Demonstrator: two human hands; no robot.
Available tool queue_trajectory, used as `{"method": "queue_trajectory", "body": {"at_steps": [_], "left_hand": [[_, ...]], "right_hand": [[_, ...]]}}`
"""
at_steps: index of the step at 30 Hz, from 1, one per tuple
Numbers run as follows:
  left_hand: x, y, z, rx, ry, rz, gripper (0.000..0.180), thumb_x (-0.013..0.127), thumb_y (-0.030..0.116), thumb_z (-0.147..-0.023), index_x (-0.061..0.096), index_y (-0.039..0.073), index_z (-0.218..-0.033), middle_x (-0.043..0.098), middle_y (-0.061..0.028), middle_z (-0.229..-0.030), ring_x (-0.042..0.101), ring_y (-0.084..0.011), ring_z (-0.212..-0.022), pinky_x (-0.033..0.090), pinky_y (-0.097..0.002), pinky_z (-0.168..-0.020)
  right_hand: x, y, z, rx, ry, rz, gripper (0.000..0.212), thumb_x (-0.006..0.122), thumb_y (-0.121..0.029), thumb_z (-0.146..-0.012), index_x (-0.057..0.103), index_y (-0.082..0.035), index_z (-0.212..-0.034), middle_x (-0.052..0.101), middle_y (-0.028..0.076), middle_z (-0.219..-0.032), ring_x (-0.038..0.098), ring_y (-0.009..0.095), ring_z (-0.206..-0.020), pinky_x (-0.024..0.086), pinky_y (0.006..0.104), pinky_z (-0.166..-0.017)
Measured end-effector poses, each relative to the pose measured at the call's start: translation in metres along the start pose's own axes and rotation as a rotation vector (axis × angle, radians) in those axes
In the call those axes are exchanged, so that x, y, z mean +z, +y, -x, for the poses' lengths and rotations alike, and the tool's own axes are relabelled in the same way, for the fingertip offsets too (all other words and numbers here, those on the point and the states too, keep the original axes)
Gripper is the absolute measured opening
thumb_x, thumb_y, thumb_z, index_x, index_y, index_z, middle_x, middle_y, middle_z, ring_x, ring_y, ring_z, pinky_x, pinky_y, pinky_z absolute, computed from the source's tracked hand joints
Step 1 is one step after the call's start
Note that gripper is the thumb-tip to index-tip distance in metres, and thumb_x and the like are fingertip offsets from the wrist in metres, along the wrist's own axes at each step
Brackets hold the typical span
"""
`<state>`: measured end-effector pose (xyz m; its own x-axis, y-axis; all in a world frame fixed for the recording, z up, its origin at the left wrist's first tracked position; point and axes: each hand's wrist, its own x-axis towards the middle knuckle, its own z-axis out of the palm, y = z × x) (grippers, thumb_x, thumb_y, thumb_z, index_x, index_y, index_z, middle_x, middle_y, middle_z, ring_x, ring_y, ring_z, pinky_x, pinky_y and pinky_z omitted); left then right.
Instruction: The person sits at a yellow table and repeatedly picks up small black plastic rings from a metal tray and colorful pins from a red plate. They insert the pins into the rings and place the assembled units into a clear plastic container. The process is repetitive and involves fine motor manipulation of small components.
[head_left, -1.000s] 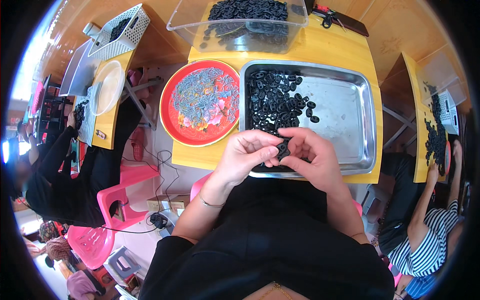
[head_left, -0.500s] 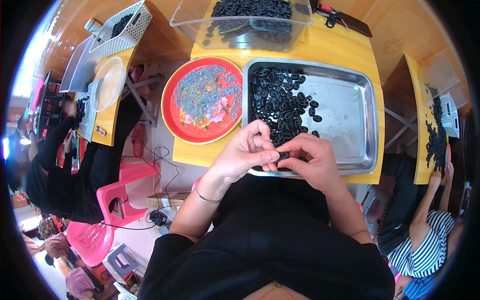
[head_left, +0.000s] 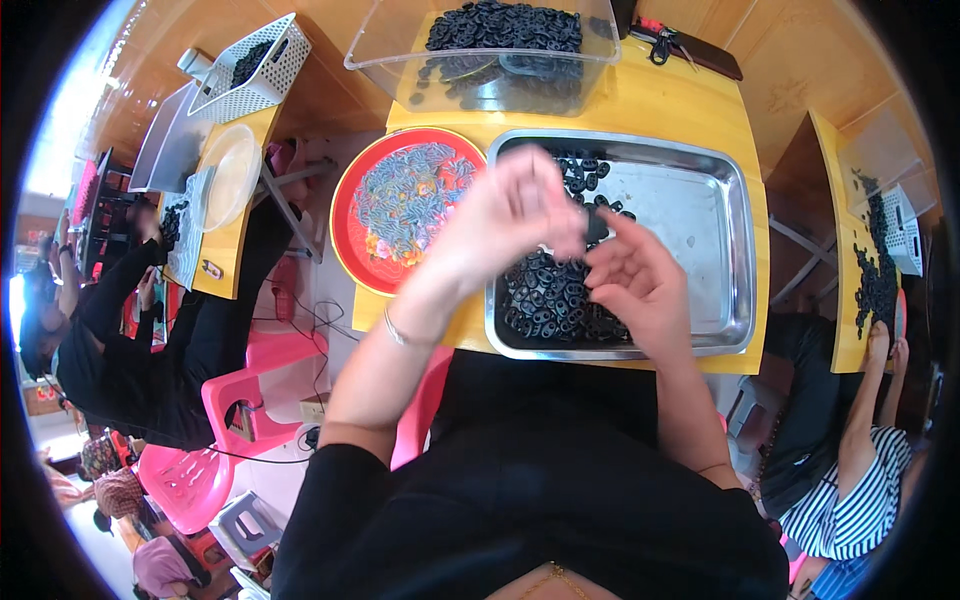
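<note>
My left hand point(head_left: 515, 220), smeared by motion, hangs over the left part of a steel tray point(head_left: 715, 340); its grip cannot be made out. A blurred small black part point(head_left: 597, 225) shows between its fingertips and my right hand point(head_left: 645, 285). The right hand is over the middle of the tray, fingers loosely curled, its thumb apart from the index finger. Beneath both hands lie many small black oval parts with holes point(head_left: 545, 300), heaped along the tray's left side. Left of the tray, a red flowered round tray point(head_left: 345, 225) holds small grey pieces point(head_left: 410, 185).
A clear plastic bin point(head_left: 400, 62) of black parts stands at the table's back. Pliers with red handles point(head_left: 655, 28) lie at the far right. Pink chairs point(head_left: 180, 485) stand to the left. People point(head_left: 850, 490) sit at tables on both sides.
Both hands have moved apart from their pinch on a black part at the tray's near edge. The left went up and away; the right shifted slightly up and right, its fingers loosened.
</note>
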<state>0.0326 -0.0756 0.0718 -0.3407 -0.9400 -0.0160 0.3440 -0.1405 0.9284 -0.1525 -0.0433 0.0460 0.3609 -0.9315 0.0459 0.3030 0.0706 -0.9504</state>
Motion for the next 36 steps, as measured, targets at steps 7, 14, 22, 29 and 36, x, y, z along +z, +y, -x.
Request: {"method": "queue_trajectory", "body": {"at_steps": [7,14,22,29,36], "left_hand": [[-0.042,0.083,-0.082,0.284,0.238,-0.715,0.025,0.057,0.010,-0.084,0.059,0.003,-0.108,0.064,-0.0115,-0.099,0.062,-0.0190,-0.082,0.048,-0.0266,-0.074],[-0.061,0.024,0.025,0.295,0.283,-1.235,0.009,0.061,0.009,-0.076,0.061,0.000,-0.080,0.060,-0.0123,-0.071,0.059,-0.0240,-0.063,0.047,-0.0314,-0.060],[-0.077,-0.034,0.077,0.142,0.278,-1.559,0.016,0.064,0.005,-0.069,0.065,0.003,-0.085,0.061,-0.0119,-0.080,0.060,-0.0275,-0.072,0.048,-0.0346,-0.065],[-0.078,-0.041,0.074,0.105,0.326,-1.498,0.011,0.060,0.004,-0.067,0.065,0.005,-0.078,0.059,-0.0095,-0.073,0.059,-0.0272,-0.069,0.048,-0.0366,-0.063],[-0.082,-0.042,0.067,0.037,0.325,-1.489,0.006,0.061,0.006,-0.064,0.060,0.003,-0.070,0.058,-0.0102,-0.069,0.059,-0.0275,-0.067,0.048,-0.0372,-0.061]], "right_hand": [[-0.015,-0.004,0.009,-0.008,0.053,0.227,0.042,0.056,0.007,-0.079,0.047,-0.002,-0.119,0.055,0.004,-0.089,0.054,0.008,-0.079,0.045,0.0205,-0.072],[-0.052,0.006,0.023,0.061,0.165,0.347,0.022,0.055,0.001,-0.082,0.057,0.000,-0.103,0.058,0.002,-0.083,0.054,0.007,-0.073,0.044,0.0188,-0.067],[-0.076,0.007,0.020,0.165,0.120,0.555,0.019,0.059,-0.002,-0.079,0.059,-0.002,-0.099,0.058,0.001,-0.079,0.053,0.005,-0.069,0.043,0.0185,-0.064],[-0.090,0.005,0.026,0.137,0.164,0.587,0.019,0.059,-0.003,-0.079,0.060,-0.002,-0.097,0.059,0.003,-0.079,0.054,0.006,-0.069,0.043,0.0189,-0.063],[-0.093,0.027,0.014,0.122,0.114,0.798,0.013,0.059,-0.005,-0.077,0.061,-0.002,-0.089,0.061,0.009,-0.080,0.060,0.016,-0.070,0.047,0.0253,-0.064]]}}
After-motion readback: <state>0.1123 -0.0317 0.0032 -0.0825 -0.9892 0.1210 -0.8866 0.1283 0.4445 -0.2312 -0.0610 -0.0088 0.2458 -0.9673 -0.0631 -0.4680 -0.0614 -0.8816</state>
